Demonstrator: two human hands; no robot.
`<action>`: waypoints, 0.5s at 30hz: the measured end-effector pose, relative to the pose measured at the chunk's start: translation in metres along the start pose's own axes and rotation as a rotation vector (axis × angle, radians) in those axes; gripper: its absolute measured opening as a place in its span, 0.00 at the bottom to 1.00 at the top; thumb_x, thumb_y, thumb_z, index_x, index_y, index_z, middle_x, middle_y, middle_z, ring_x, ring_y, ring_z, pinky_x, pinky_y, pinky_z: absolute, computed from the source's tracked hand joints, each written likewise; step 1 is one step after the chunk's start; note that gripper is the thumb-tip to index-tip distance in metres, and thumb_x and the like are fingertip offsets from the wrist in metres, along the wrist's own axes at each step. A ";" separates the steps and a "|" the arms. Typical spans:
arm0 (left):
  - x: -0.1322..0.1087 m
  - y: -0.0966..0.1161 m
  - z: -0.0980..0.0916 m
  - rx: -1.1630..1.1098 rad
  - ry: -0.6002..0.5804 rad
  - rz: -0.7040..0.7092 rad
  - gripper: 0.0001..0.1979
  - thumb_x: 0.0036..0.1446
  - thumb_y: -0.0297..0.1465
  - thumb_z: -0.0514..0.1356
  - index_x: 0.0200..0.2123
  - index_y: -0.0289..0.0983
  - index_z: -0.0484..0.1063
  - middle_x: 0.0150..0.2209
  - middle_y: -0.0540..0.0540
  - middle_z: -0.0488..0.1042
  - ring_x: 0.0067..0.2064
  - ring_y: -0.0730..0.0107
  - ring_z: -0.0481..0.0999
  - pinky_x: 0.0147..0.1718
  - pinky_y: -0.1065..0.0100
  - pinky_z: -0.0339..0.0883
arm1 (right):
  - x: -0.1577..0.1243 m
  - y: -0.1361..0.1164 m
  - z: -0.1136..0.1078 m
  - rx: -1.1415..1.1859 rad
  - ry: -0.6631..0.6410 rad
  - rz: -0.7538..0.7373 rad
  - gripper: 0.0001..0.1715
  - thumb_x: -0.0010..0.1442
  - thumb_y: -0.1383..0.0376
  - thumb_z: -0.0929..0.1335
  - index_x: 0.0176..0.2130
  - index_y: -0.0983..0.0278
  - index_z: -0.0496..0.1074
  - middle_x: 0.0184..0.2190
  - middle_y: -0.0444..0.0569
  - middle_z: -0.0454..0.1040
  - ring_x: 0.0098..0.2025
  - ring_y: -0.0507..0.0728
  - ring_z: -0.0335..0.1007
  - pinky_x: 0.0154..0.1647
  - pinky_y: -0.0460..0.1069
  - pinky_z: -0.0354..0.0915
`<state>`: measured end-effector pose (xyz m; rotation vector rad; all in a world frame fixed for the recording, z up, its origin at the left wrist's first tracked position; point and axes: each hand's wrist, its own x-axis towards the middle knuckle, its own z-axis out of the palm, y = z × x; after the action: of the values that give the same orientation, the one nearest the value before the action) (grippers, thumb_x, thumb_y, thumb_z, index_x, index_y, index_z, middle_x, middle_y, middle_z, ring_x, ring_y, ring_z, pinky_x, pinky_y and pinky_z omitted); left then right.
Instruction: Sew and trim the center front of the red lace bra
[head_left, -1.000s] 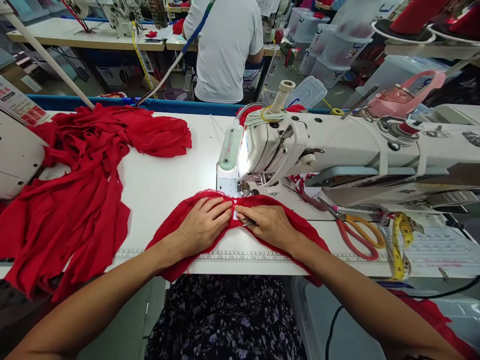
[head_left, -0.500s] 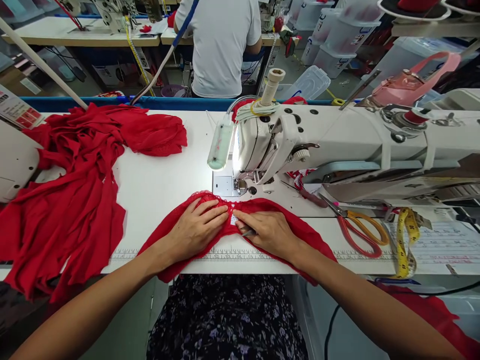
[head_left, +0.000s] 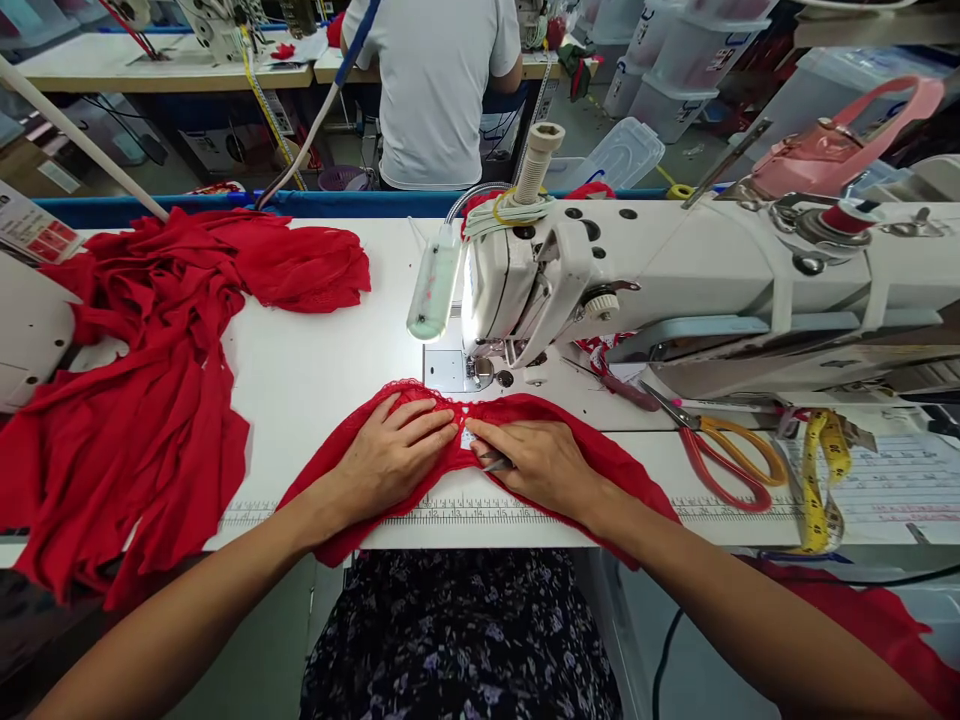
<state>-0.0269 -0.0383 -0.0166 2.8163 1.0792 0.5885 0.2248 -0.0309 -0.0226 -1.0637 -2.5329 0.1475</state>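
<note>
Well, from my remote seat the white table (head_left: 322,370) fills the view, and the sewing machine (head_left: 675,280) runs across it from twelve o'clock out to three. At nine to ten o'clock lies a heap of red fabric (head_left: 150,400), spilling over the near edge. A co-worker in a white shirt (head_left: 435,90) sits far off at twelve, back turned.

The red lace piece (head_left: 592,450) lies at the table's near edge, just short of the presser foot (head_left: 487,372), draped across the printed ruler strip (head_left: 465,513). My left hand (head_left: 390,455) is spread flat on it, palm down, gripping nothing. My right hand (head_left: 536,460) also lies flat, pressing the cloth. The fingertips of both meet at a small white label (head_left: 468,438) on the lace edge.

Orange-handled scissors (head_left: 735,455) rest at three o'clock, with a yellow tape measure (head_left: 821,470) just beyond. A thin metal tip (head_left: 496,465) shows under the right hand; I cannot tell whether the thumb holds it.

My worry is that the label is tiny and held by fingertip pressure alone, so a small slide on the slippery lace could skew it. The fingers also sit near the needle. The overhanging heap looks ready to drag itself off the table.
</note>
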 end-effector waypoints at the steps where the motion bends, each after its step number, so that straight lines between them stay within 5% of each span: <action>1: 0.000 0.000 0.000 -0.013 0.002 -0.003 0.17 0.68 0.28 0.54 0.57 0.38 0.71 0.57 0.45 0.75 0.61 0.56 0.68 0.60 0.47 0.62 | 0.000 0.000 0.000 -0.002 0.004 -0.005 0.17 0.68 0.63 0.63 0.54 0.61 0.74 0.27 0.44 0.79 0.28 0.53 0.74 0.28 0.48 0.57; 8: 0.000 -0.002 -0.002 -0.031 -0.028 0.016 0.17 0.68 0.29 0.54 0.57 0.43 0.72 0.58 0.44 0.73 0.61 0.56 0.67 0.61 0.46 0.61 | -0.001 0.002 0.001 0.009 -0.065 0.006 0.19 0.67 0.64 0.64 0.56 0.61 0.73 0.34 0.46 0.82 0.33 0.55 0.76 0.32 0.48 0.63; 15: 0.000 0.002 -0.019 -0.115 -0.179 -0.026 0.19 0.69 0.30 0.52 0.58 0.52 0.71 0.65 0.44 0.64 0.66 0.50 0.61 0.61 0.36 0.56 | 0.003 0.007 -0.019 0.127 -0.081 0.095 0.25 0.67 0.52 0.66 0.59 0.59 0.69 0.43 0.51 0.78 0.39 0.57 0.75 0.36 0.50 0.69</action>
<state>-0.0327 -0.0410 0.0010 2.6909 1.0134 0.3749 0.2349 -0.0244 -0.0061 -1.1492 -2.5058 0.3798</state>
